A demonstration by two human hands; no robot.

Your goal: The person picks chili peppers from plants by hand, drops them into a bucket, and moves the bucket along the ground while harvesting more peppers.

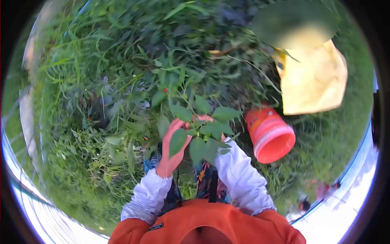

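A leafy green branch [198,132] rises toward me in the middle of the view, its broad leaves partly covering both hands. My left hand [171,140] is at its left side, fingers bent inward and tips close to the stems; whatever they pinch is hidden. Behind the leaves, my right hand [205,118] shows only some curled fingers and a little of the palm side. What it grips cannot be made out. A small red spot, perhaps a fruit [165,90], shows among the foliage just beyond my left hand.
A red bucket [274,142] leans on its side in the grass to the right, its mouth toward me. Beyond it is a pale yellow cloth-like shape [313,81] beside a blurred patch. Dense plants and tall grass [89,69] surround me.
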